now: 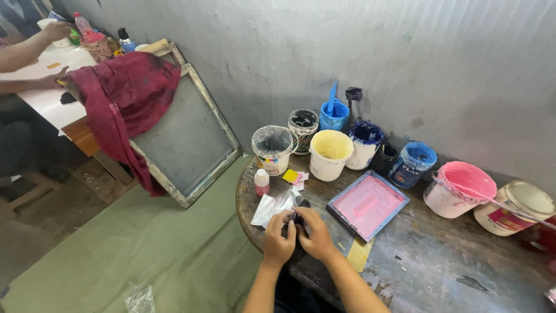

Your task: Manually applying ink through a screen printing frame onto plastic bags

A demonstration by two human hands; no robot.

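Head view shows both hands, left hand and right hand, clasped together around a small dark object at the worktop edge; its exposed end points away toward the paint buckets, beside a crumpled plastic bag.

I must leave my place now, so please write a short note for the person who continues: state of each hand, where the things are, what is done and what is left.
Left hand and right hand: both closed together on a small dark object at the near table edge.
Beside them: clear plastic bag, small pink-capped bottle, pink screen frame.
Behind: yellow bucket, pink bucket, blue tubs.
Done: cannot tell; the object is mostly hidden.
Left: probably finish handling it.
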